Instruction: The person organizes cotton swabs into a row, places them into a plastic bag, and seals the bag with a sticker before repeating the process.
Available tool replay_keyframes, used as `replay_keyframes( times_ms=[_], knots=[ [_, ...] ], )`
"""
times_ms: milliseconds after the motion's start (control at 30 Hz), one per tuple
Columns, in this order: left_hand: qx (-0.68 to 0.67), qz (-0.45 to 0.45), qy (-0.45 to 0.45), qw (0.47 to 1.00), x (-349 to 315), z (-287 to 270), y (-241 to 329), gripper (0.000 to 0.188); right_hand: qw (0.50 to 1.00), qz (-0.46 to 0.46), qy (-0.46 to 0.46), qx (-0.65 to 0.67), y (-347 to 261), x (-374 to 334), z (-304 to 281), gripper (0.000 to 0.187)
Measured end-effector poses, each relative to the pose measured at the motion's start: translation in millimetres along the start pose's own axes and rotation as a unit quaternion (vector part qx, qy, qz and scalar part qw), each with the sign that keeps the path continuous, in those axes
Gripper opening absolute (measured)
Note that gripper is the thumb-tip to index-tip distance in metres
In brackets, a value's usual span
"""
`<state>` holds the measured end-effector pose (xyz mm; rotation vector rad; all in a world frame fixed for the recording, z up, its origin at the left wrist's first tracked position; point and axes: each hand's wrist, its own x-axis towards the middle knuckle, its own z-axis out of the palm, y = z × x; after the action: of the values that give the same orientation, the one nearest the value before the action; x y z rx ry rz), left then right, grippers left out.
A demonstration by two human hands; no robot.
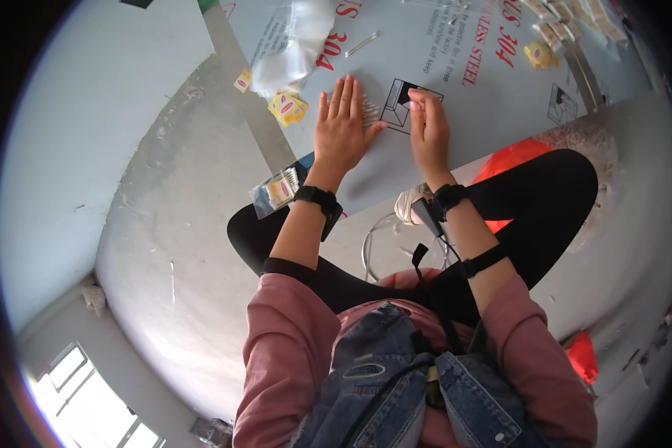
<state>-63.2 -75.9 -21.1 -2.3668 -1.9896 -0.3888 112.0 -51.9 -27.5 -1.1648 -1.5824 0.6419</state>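
My left hand [341, 128] lies flat on the table, fingers stretched out and thumb spread. Cotton swabs [370, 112] stick out beside its fingers and thumb; the palm hides any others below it. Just to the right, my right hand [430, 134] is raised on its side with the fingers bent together toward the thumb. Whether anything is between those fingers is hidden. Beyond both hands lies a loose pair of swabs [362, 44]. Yellow printed cards [287, 109] rest left of my left hand, near a pile of clear plastic bags [291, 63].
A filled clear packet of swabs [279, 190] lies at the table's near left corner, by my left forearm. Several packed swab bags [564, 22] and more yellow cards [540, 54] are at the far right. The table [485, 112] has printed film over it. A red bag [511, 160] is below its near edge.
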Motion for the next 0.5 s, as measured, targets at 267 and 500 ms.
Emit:
replay_keyframes(
  times_ms=[267, 500],
  knots=[
    [-0.012, -0.071, -0.038, 0.997, -71.7, -8.5, 65.9, 0.098, 1.000, -0.009, 0.012, 0.000, 3.5, -2.4, 0.7, 0.015],
    [0.025, -0.105, 0.019, 0.994, -31.6, 0.6, 42.1, 0.096, 1.000, -0.030, 0.005, 0.000, 2.1, -0.5, 5.0, 0.014]
  ],
)
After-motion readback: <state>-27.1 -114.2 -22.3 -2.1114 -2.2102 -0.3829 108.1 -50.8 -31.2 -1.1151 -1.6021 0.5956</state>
